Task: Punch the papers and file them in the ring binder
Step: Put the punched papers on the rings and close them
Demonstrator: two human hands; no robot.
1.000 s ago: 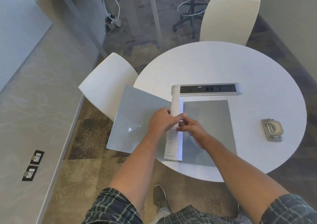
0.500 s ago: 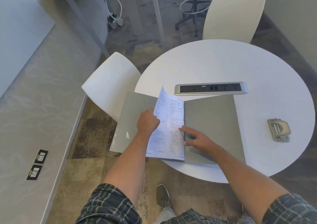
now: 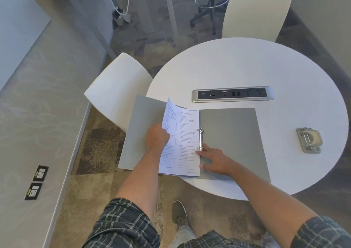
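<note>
On the near side of the round table (image 3: 247, 61), a ring binder (image 3: 231, 139) lies open and flat, its left cover (image 3: 141, 126) overhanging the table edge. The papers (image 3: 187, 139), a thin printed stack, sit on the left of the metal rings (image 3: 200, 138), apparently threaded on them, with the top sheet curling up at its far left corner. The left hand (image 3: 156, 138) pinches the left edge of the upper sheets, fingers tucked beneath; the right hand (image 3: 216, 160) rests spread and flat, fingertips pressing the papers' right margin just below the rings. Judged from this view, the papers are light, limp and prone to tearing at the holes, so they are best held by a free edge while the margin is steadied. Their long axis runs away from the person, parallel to the rings, printed heads pointing toward the power strip (image 3: 233, 94). A hole punch (image 3: 309, 140) stands well apart to the right.
</note>
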